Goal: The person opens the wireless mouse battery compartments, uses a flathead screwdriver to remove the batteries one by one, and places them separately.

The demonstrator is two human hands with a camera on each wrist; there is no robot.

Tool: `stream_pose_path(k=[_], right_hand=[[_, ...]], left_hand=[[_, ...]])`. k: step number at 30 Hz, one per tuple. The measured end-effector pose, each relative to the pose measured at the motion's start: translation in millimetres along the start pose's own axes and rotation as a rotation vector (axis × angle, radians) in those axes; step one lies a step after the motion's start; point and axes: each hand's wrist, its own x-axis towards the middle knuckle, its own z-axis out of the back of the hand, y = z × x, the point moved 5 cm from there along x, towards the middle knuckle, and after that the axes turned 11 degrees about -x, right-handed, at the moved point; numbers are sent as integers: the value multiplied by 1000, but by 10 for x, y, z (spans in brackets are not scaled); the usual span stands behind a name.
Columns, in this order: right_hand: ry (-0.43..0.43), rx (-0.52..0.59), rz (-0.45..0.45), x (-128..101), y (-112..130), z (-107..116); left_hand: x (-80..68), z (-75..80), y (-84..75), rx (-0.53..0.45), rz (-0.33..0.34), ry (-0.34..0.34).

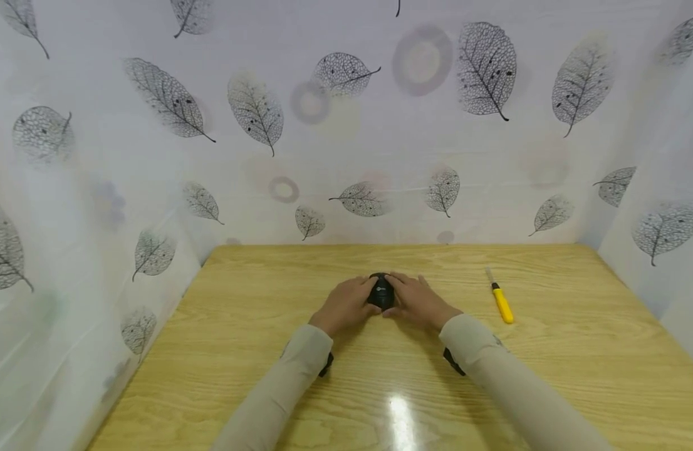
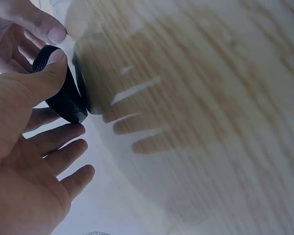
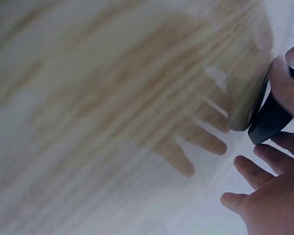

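A black computer mouse (image 1: 381, 292) with a small white logo is held between both hands near the middle of the table. My left hand (image 1: 346, 304) grips its left side, the thumb (image 2: 51, 73) on the ridged flank and the other fingers reaching around the far end. From the opposite side my right hand (image 1: 416, 302) pinches it between thumb and fingers; its lower fingers (image 3: 255, 171) spread away from the mouse in the right wrist view. The mouse's reflection shows close under it on the glossy tabletop. Whether its base touches the table I cannot tell.
A screwdriver (image 1: 502, 304) with a yellow handle lies on the wooden table (image 1: 239, 351), right of my hands, its shaft pointing to the back. Leaf-patterned curtains (image 1: 256, 188) surround the table at the back and sides.
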Motion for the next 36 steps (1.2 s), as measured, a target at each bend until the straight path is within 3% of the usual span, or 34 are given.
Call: stream_pose_path(k=[7, 11, 20, 28, 36], right_hand=[[4, -2, -6, -10, 10, 21], [6, -23, -5, -5, -1, 4], [-1, 21, -10, -4, 19, 40], [-15, 7, -12, -5, 4, 48], [-22, 77, -11, -32, -48, 35]], left_hand=[[-33, 4, -41, -29, 32, 18], [-34, -3, -52, 2, 49, 19], [-14, 35, -91, 30, -11, -57], [-28, 31, -98, 22, -19, -54], [-19, 47, -101, -18, -5, -74]])
